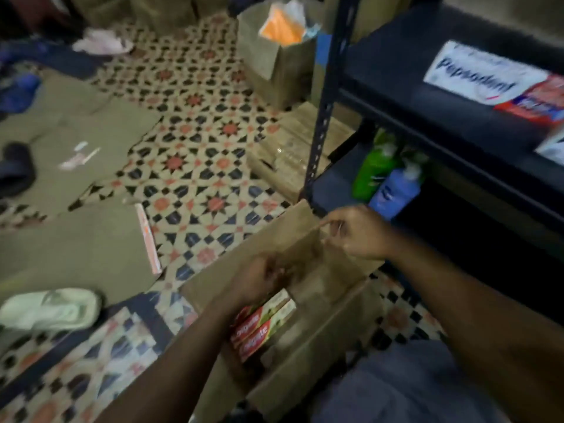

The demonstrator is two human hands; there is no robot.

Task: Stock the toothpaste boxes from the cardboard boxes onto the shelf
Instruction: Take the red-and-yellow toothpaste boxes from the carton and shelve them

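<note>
An open cardboard box stands on the floor in front of me. Inside it lie red Colgate toothpaste boxes. My left hand reaches into the carton, its fingers curled around the far end of those toothpaste boxes. My right hand pinches the carton's far flap and holds it back. The dark metal shelf stands to the right, with a white Pepsodent toothpaste box and a red one lying on its upper board.
A green bottle and a blue bottle stand on the lower shelf board. Flattened cardboard covers the tiled floor at left, with a pale sandal beside it. Another open carton with orange packets stands behind the shelf post.
</note>
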